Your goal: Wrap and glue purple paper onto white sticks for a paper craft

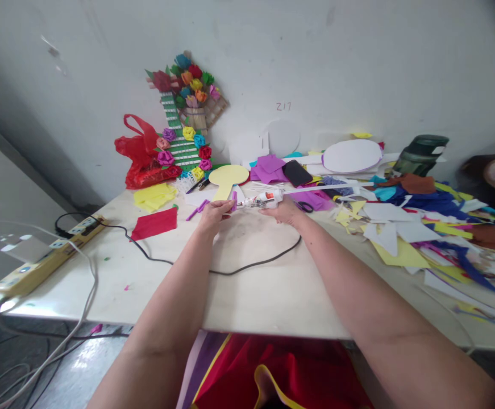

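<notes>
My right hand (285, 211) is wrapped round a white hot glue gun (268, 197), and its nozzle points left. A long white glue stick (326, 188) appears to run out of its back end. My left hand (215, 216) pinches a small purple paper strip (234, 200) close to the nozzle; whether the two touch I cannot tell. Just left of that hand lie more rolled purple paper pieces (196, 210). Behind it is a pale yellow paper shape (229, 177) with a round top and a stem. Black-handled scissors (305, 207) rest beside my right hand.
A black cord (256, 268) loops across the table to a yellow power strip (51, 258). Red paper (156, 223) and yellow paper (156, 196) lie left. Paper flower crafts (183, 130) and a red bag (138, 153) stand behind. Scraps (400, 227), a phone (297, 172) and a green bottle (420, 156) are right.
</notes>
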Demonstrator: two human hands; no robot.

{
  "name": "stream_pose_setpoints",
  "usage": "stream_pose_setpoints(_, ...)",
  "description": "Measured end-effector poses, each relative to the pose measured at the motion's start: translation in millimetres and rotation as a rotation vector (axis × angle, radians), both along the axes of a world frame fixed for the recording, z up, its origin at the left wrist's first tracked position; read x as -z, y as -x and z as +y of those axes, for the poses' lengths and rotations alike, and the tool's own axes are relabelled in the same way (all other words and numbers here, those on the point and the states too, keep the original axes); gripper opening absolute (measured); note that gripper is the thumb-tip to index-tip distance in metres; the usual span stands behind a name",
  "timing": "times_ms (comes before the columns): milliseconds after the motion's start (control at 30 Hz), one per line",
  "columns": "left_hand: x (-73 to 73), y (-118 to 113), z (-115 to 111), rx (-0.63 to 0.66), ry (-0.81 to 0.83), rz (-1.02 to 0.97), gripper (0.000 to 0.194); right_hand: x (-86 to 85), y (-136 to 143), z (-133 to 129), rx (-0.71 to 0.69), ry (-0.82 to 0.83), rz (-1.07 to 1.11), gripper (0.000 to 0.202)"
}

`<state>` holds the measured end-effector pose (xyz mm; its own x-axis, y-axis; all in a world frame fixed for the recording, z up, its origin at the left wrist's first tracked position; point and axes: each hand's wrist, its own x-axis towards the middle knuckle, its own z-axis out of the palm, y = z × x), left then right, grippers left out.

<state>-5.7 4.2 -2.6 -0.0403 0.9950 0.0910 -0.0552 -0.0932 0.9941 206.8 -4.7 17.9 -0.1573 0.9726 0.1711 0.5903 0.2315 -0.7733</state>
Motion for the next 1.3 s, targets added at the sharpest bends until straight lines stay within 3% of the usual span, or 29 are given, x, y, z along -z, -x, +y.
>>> stream_pose_setpoints(400, -1.4, 0, -1, -0.010, -0.002, -0.018, 0.036, 10.7, -2, 8, -0.067, 0.008, 0.031, 0.030)
stream_pose_setpoints(1300, 2.2, 0, 0, 0.049, -0.020, -0.004, 0.034, 8.7, -3, 8, 0.032, -0.041, 0.025, 0.034)
